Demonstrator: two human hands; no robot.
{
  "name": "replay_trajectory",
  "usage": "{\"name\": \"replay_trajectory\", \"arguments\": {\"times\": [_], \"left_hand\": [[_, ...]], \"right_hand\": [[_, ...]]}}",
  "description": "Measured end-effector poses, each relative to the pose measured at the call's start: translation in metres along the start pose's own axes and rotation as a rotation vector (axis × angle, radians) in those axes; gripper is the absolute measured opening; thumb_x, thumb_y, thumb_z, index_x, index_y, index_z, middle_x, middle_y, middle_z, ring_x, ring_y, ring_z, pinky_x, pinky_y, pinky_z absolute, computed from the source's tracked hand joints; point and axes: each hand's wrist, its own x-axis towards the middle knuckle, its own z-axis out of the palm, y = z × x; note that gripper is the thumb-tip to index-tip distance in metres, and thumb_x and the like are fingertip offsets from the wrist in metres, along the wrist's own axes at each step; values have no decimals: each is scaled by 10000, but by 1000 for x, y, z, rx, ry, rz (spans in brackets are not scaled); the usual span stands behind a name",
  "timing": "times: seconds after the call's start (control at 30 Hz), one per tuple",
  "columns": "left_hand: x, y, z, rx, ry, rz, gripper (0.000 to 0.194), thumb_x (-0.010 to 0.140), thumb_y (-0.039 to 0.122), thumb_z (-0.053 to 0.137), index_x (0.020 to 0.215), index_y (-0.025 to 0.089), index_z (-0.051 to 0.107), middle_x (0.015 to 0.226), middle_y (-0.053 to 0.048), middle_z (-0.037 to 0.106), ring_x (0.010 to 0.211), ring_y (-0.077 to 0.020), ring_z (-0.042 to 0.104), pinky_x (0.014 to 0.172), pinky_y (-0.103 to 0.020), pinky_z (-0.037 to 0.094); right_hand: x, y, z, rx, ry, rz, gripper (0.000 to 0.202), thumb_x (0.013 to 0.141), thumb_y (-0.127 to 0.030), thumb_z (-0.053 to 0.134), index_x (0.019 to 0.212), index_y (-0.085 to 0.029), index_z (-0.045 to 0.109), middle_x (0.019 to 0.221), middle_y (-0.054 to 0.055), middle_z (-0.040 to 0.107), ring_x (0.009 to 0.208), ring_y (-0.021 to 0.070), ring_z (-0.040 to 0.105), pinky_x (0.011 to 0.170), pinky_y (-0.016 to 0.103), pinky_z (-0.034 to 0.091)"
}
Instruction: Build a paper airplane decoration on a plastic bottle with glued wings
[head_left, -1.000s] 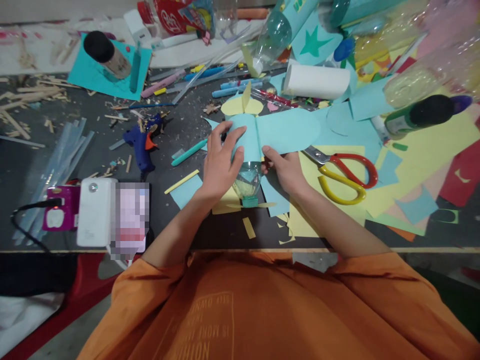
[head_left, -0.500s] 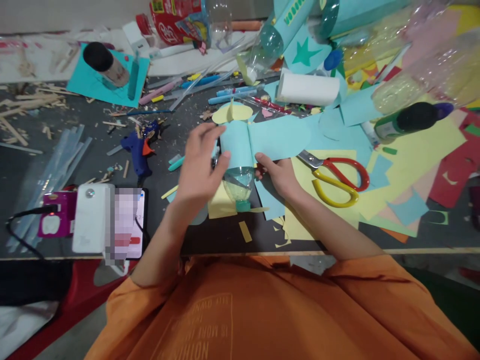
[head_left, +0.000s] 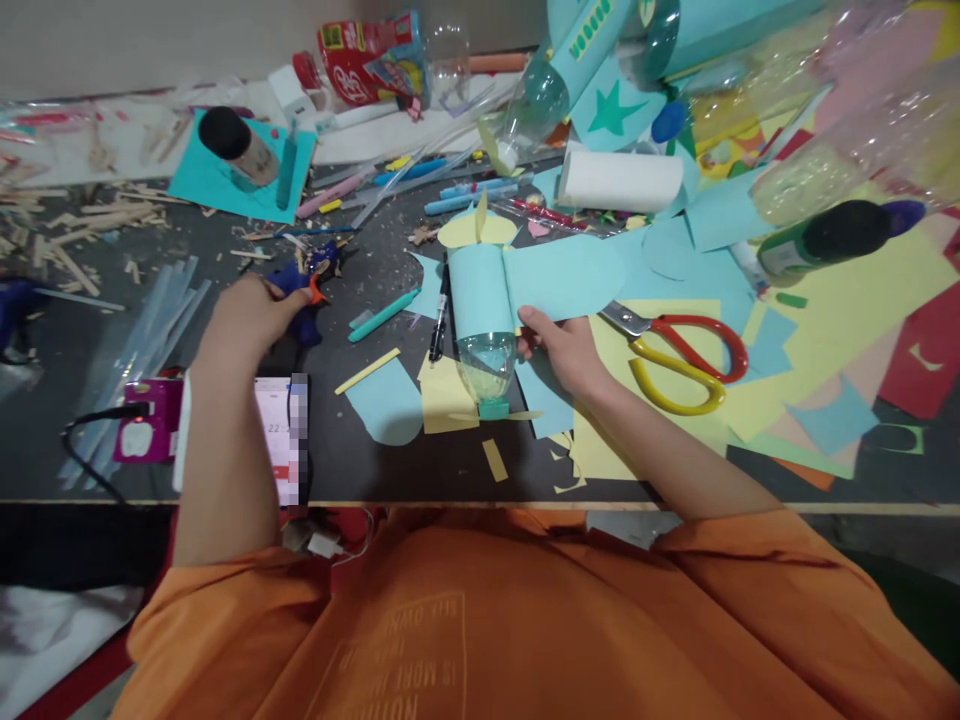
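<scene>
My left hand (head_left: 251,318) is closed around a blue hot glue gun (head_left: 304,326) with an orange trigger, its fingers partly hidden behind the hand. A plastic bottle (head_left: 484,365) wrapped in light blue paper lies with its green cap toward me. Yellow paper fins (head_left: 478,230) stand at its far end, and a yellow strip crosses the cap. With thumb and fingers, my right hand (head_left: 562,348) pinches the lower edge of a light blue paper wing (head_left: 566,272) against the bottle's right side. A black pen (head_left: 439,325) lies just left of the bottle.
Red-and-yellow-handled scissors (head_left: 686,345) rest on yellow paper right of my hand. Clear glue sticks (head_left: 157,345), a white-screened phone (head_left: 277,440) and a purple box (head_left: 146,420) lie left. A white roll (head_left: 621,180), bottles and paper scraps crowd the back and right.
My left hand has left the bottle and moved left onto the glue gun. My right hand stays at the paper wing. The view has shifted slightly left.
</scene>
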Motion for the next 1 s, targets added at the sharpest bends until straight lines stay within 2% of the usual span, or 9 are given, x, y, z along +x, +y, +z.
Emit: {"name": "replay_trajectory", "arguments": {"times": [0.2,0.27,0.33,0.4,0.5,0.6,0.7,0.83,1.0], "left_hand": [[1,12,3,224,-65,-263,611,593,779,755,440,242,508,245,65,411,291,-117,322,444,-302,223],[-3,22,6,136,-28,-357,643,564,859,698,535,241,519,290,59,470,303,-134,388,437,-304,281],[-8,37,9,-132,45,-394,710,489,907,684,687,247,514,417,50,602,397,-173,534,463,-326,400],[-16,57,12,-423,96,-303,741,425,857,761,770,266,477,510,82,640,498,-171,589,513,-338,468],[-31,92,21,-689,160,-131,642,399,695,883,737,257,558,542,91,568,495,-92,466,485,-290,401],[-45,116,40,-828,-5,-137,649,378,715,872,745,227,653,490,70,436,448,-72,384,431,-276,309],[-54,121,62,-791,-7,-18,571,469,685,866,669,209,621,476,57,498,410,-71,409,420,-282,326],[-64,116,79,-770,-85,7,502,577,637,838,624,201,595,410,53,506,323,-54,336,352,-270,286],[-75,119,84,-714,-157,-90,323,654,437,822,662,181,625,669,-27,726,386,-48,392,382,-245,355]], "right_hand": [[0,4,-3,42,-15,-8,353,795,-428,706,562,-200,569,493,-17,574,465,94,522,562,275,483],[1,7,-4,76,-25,-23,346,794,-432,714,581,-199,571,496,-21,569,481,98,535,585,279,497],[1,8,-4,124,-27,-40,335,783,-442,726,606,-201,574,494,-33,552,488,105,542,595,285,506],[2,8,-4,165,-14,-45,336,754,-466,748,626,-206,578,495,-42,538,485,111,540,582,292,506],[2,4,-5,198,21,-11,386,698,-514,779,591,-212,563,481,-45,519,462,104,503,528,284,469],[2,-1,-6,248,-25,50,548,681,-589,784,478,-236,417,383,-92,333,379,62,337,417,251,322],[2,-5,-8,326,-97,82,653,643,-635,804,456,-236,321,369,-122,202,358,43,217,385,242,222],[5,-6,-7,349,-78,129,524,701,-621,773,539,-228,467,420,-104,350,408,58,330,460,241,365],[4,-8,-4,351,-7,176,515,753,-618,743,542,-228,482,437,-87,401,427,68,378,493,255,404]]}}
